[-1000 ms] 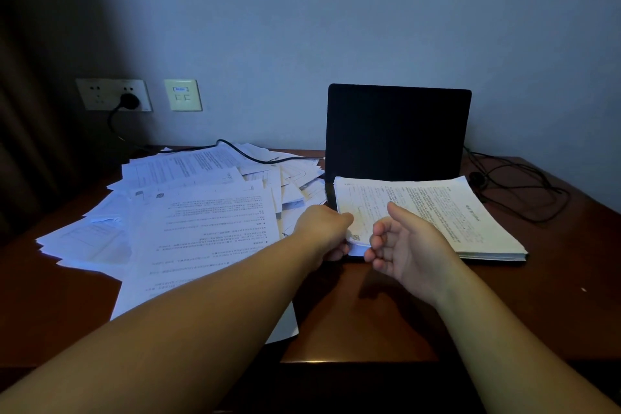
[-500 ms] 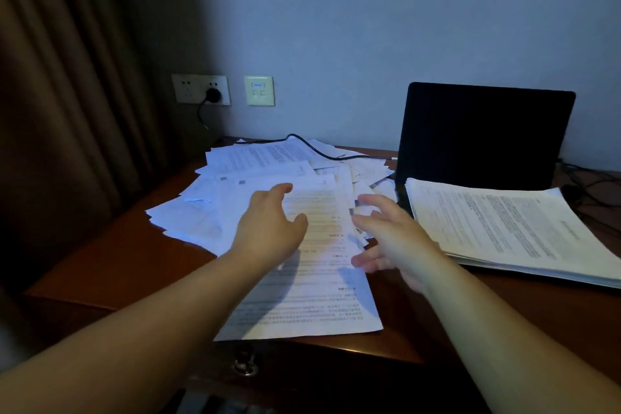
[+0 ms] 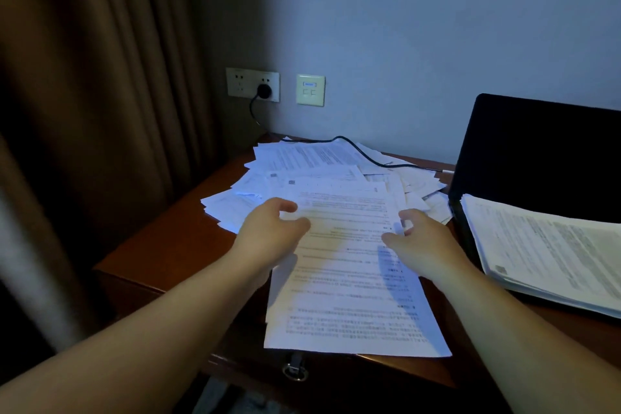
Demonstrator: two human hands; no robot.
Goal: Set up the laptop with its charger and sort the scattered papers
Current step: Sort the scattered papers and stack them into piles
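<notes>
Dim room, brown curtain [image 3: 84, 111] on the left, pale wall behind with a socket plate [image 3: 252, 84] holding a black plug [image 3: 263, 90]. Charger cable [image 3: 356, 148] ran from that plug across the papers to the open laptop [image 3: 537, 158] at the right of the wooden desk [image 3: 161, 245]. Screen dark. Looked plugged in, so the charger half of the task seemed done; whether it was powering the machine could not be told.

Only one view, from the head. Scattered papers [image 3: 302, 165] lay fanned over the desk's left half, the nearest sheet [image 3: 353, 296] overhanging the front edge above a drawer pull [image 3: 295, 371]. Neat stack [image 3: 551, 252] rested across the laptop's keyboard area, apparently the sorted pile.

Left hand [image 3: 268, 232] hovered at the top sheet's left edge, fingers loosely curved, holding nothing. Right hand [image 3: 423, 239] mirrored it at the right edge, relaxed, likewise nothing gripped; contact with the paper could not be made out.

Judged as the start of gathering the next batch. Best done by closing in from both sides, sliding thumbs on top and fingers beneath, taking a few sheets only. Worth lifting clear of the cable so it was not dragged from the laptop, and minding the overhanging sheet, which could slip to the floor.
</notes>
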